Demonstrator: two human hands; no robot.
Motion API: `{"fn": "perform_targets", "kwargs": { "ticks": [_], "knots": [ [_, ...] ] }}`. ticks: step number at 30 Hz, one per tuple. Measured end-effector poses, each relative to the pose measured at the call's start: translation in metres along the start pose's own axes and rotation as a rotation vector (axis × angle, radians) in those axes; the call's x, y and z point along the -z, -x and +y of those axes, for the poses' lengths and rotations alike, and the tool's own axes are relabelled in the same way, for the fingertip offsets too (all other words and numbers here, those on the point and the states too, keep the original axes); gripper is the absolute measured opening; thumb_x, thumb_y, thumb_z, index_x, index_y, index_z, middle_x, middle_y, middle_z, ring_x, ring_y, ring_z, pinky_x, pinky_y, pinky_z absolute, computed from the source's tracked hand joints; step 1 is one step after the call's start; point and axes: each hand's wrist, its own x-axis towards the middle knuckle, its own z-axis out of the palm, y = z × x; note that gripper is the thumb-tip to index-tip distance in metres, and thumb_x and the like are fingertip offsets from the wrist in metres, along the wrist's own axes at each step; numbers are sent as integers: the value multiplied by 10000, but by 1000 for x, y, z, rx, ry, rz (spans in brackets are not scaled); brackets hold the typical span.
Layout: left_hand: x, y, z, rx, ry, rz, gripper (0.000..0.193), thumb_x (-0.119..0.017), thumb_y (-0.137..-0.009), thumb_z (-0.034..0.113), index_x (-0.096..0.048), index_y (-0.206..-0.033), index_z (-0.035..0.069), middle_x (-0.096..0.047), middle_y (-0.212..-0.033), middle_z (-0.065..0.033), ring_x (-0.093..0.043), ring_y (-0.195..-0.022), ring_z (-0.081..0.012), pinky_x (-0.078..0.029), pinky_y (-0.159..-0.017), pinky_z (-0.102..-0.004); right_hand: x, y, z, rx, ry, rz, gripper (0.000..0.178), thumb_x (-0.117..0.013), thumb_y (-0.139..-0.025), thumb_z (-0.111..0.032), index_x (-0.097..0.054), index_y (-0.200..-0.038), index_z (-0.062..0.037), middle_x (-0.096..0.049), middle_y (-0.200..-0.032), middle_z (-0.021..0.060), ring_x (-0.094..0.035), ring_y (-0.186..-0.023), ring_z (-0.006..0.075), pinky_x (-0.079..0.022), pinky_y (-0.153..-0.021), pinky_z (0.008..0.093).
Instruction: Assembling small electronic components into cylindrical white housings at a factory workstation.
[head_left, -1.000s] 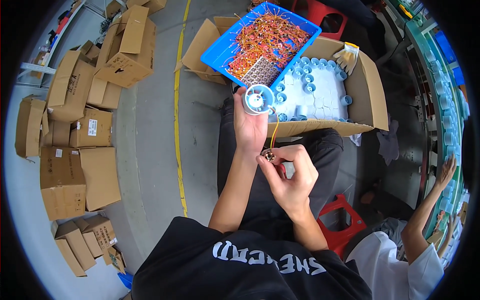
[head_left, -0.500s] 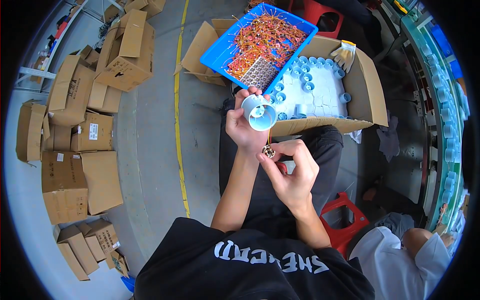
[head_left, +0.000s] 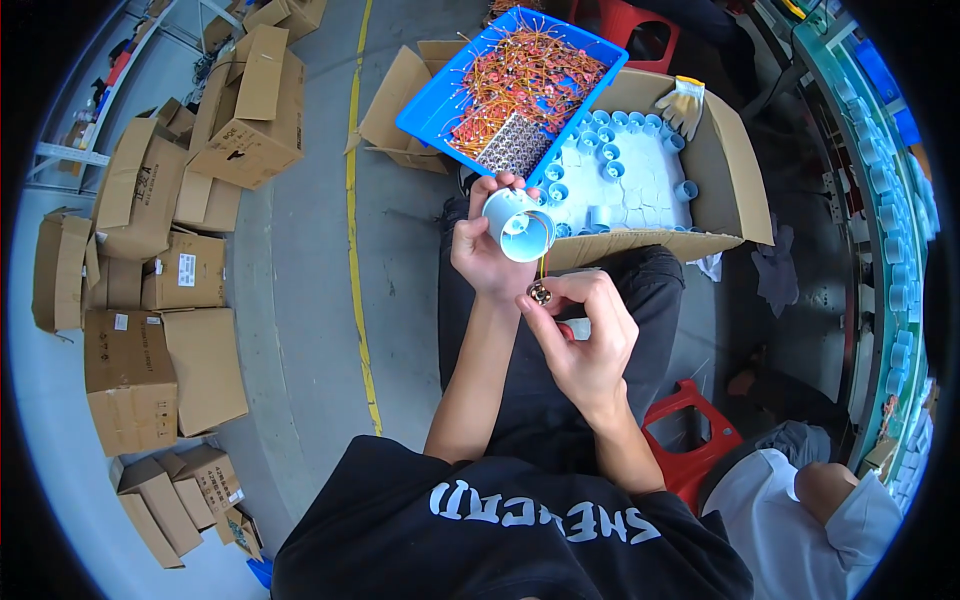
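My left hand point(head_left: 482, 258) is closed round a light blue plastic cup point(head_left: 499, 214), its open end tilted toward me and a white fitting visible inside. Just below the rim, my right hand point(head_left: 598, 345) pinches a small round metal part point(head_left: 539, 292) between thumb and forefinger. Thin red and yellow wires point(head_left: 543, 266) run from that part up into the cup. Under the right hand shows a red and pale object point(head_left: 575, 328), mostly covered; I cannot tell whether the hand holds it.
Ahead, a blue tray point(head_left: 425, 122) holds tangled wired parts and a block of metal pieces point(head_left: 515, 143). It overlaps a cardboard box point(head_left: 735, 150) containing blue cups point(head_left: 614, 170) and a glove point(head_left: 683, 105). A red stool point(head_left: 700, 455) and a person in white point(head_left: 760, 510) are at right. Cartons point(head_left: 130, 370) line the left.
The metal part in my right hand has come slightly up, closer to the cup's rim. My left hand keeps its hold on the cup, and the surroundings have shifted a little in the picture.
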Motion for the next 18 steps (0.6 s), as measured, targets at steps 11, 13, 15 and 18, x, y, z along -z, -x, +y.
{"fn": "perform_targets", "kwargs": {
  "ticks": [11,13,15,18],
  "knots": [
    [1,-1,0,-17,-35,-69,415,-463,-764,180,-479,-1149,27,-522,-1147,-142,-486,-1127,-284,-369,-1032,-465,-1,0,-3,25,-49,-57,264,-789,-711,10,-625,-917,29,-618,-780,90,-578,-610,137,-471,-569,244],
    [1,-1,0,-19,-29,-71,419,-463,-765,180,-477,-1153,24,-523,-1146,-142,-487,-1127,-284,-368,-1034,-467,-1,0,-4,29,-55,-63,267,-787,-712,11,-628,-926,29,-620,-784,92,-579,-612,137,-473,-571,244],
    [1,-1,0,-24,-16,-74,427,-463,-766,179,-475,-1162,20,-524,-1145,-141,-489,-1127,-283,-366,-1037,-470,0,0,-6,39,-41,-75,267,-783,-714,15,-630,-932,29,-621,-790,92,-584,-618,137,-475,-571,243],
    [0,0,1,-24,-49,-67,422,-465,-769,174,-475,-1161,21,-525,-1141,-142,-491,-1128,-282,-365,-1041,-473,0,0,-6,40,-33,-84,264,-775,-721,18,-630,-941,29,-624,-799,94,-587,-623,138,-476,-570,243]
  ]
}}
